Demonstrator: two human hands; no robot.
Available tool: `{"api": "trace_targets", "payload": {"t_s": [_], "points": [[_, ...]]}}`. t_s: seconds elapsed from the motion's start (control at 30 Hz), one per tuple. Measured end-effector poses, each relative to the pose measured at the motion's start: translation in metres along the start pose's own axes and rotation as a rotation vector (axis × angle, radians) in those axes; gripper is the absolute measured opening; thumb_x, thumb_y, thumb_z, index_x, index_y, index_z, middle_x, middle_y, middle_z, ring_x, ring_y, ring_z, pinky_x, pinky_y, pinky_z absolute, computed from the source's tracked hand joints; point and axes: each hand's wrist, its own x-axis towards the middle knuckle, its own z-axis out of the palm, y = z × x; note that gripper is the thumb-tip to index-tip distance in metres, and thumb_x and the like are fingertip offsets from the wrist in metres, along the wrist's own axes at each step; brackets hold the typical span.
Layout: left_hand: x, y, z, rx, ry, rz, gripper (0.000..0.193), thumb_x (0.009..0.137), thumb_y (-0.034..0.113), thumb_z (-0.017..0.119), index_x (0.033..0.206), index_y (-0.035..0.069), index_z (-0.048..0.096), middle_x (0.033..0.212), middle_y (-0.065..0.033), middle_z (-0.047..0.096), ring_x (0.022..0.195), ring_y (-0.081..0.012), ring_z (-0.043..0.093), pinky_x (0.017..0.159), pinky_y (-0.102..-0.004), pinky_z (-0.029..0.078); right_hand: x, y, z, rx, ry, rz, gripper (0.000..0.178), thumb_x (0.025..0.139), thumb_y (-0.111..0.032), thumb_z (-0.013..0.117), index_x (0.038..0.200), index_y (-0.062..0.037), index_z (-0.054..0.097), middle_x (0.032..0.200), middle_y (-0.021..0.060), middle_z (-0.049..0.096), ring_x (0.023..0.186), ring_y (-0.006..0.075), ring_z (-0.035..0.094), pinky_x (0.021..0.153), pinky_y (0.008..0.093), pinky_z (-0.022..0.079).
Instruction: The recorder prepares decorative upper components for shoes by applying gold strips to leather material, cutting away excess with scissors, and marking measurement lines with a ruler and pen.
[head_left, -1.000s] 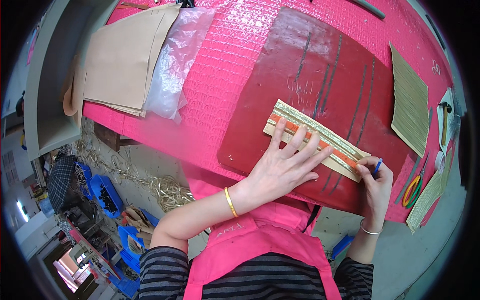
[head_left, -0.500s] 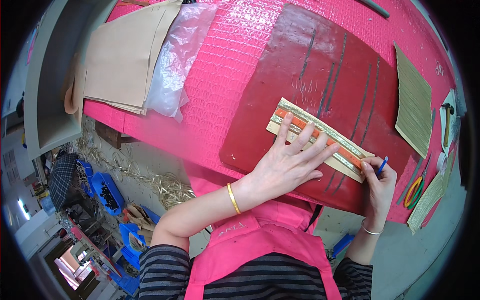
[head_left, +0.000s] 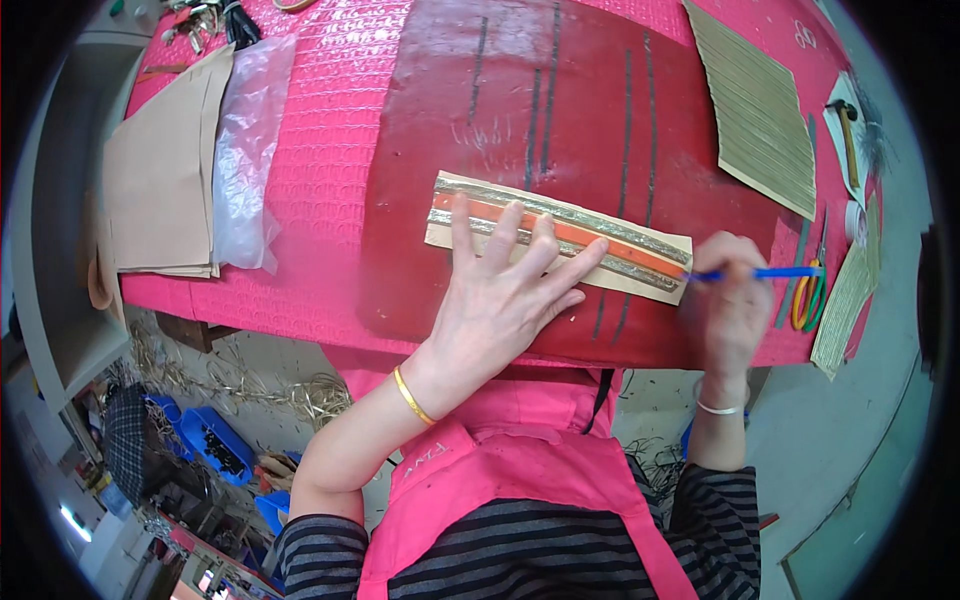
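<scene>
My left hand [head_left: 500, 285] lies with fingers spread, pressing down on a long orange strip [head_left: 632, 256]. That strip rests lengthwise on a pale cream piece [head_left: 440, 236] with metallic gold bands along both sides. Both lie across a dark red mat [head_left: 420, 130] marked with dark lines. My right hand [head_left: 732, 300], smeared by motion, is closed around a blue pen [head_left: 790, 272]. One end of the pen sits close to the strip's right end; whether it touches cannot be made out. A gold bangle [head_left: 412, 396] circles my left wrist.
A gold ribbed sheet [head_left: 755, 105] lies at the mat's far right. Scissors [head_left: 808, 295] with yellow and green handles, a narrow gold piece [head_left: 848, 290] and a hammer [head_left: 849, 145] lie along the right edge. Tan sheets [head_left: 160, 170] and clear plastic [head_left: 248, 150] are at left.
My right hand has come off the cream piece's right corner, and the pen now lies sideways near the strip's end. My left hand still presses the strip. The whole view has shifted.
</scene>
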Motion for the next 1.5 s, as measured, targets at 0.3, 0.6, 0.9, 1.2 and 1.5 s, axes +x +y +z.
{"api": "trace_targets", "payload": {"t_s": [0.3,0.6,0.9,1.2,1.5], "points": [[0.002,0.003,-0.001,0.009,0.012,-0.001,0.053,0.074,0.033,0.065,0.124,0.037,0.048,0.11,-0.0083,0.042,0.11,-0.0294,0.037,0.1,-0.0613,0.019,0.012,0.012,0.025,-0.258,-0.136,-0.189,0.012,0.083,-0.009,0.058,0.077,0.0002,0.054,0.066,0.01,0.052,0.061,0.0232,0.049,0.056,0.0304,0.04],[0.002,0.003,0.003,-0.004,0.033,0.0,0.054,0.072,0.032,0.066,0.123,0.037,0.049,0.109,-0.0081,0.042,0.11,-0.0293,0.037,0.1,-0.0611,0.02,0.01,0.012,0.025,-0.323,-0.14,-0.228,0.011,0.08,-0.008,0.061,0.076,-0.0004,0.054,0.065,0.0098,0.051,0.06,0.0244,0.048,0.054,0.032,0.039],[0.002,0.002,0.003,-0.016,0.054,-0.001,0.052,0.073,0.032,0.066,0.122,0.036,0.051,0.109,-0.0082,0.042,0.111,-0.0289,0.036,0.101,-0.0606,0.019,0.009,0.009,0.024,-0.306,-0.114,-0.189,0.009,0.081,-0.005,0.059,0.077,0.0005,0.053,0.069,0.0106,0.052,0.061,0.0232,0.049,0.057,0.0307,0.04],[-0.005,0.0,0.007,-0.112,0.085,-0.041,0.058,0.069,0.031,0.069,0.124,0.035,0.05,0.122,-0.0073,0.038,0.117,-0.0292,0.033,0.104,-0.0573,0.014,-0.001,-0.012,0.022,-0.592,-0.178,0.111,0.013,0.077,0.005,0.056,0.088,0.0018,0.05,0.086,0.0135,0.047,0.075,0.0278,0.054,0.064,0.0341,0.044],[0.007,-0.006,0.005,-0.162,0.057,-0.001,0.061,0.072,0.039,0.064,0.129,0.028,0.045,0.123,-0.0094,0.042,0.117,-0.0303,0.038,0.1,-0.058,0.021,0.016,0.01,-0.002,-0.157,-0.143,0.404,0.005,0.077,-0.001,0.062,0.081,0.0016,0.059,0.069,0.002,0.056,0.064,0.0058,0.048,0.058,0.0203,0.039]]}}
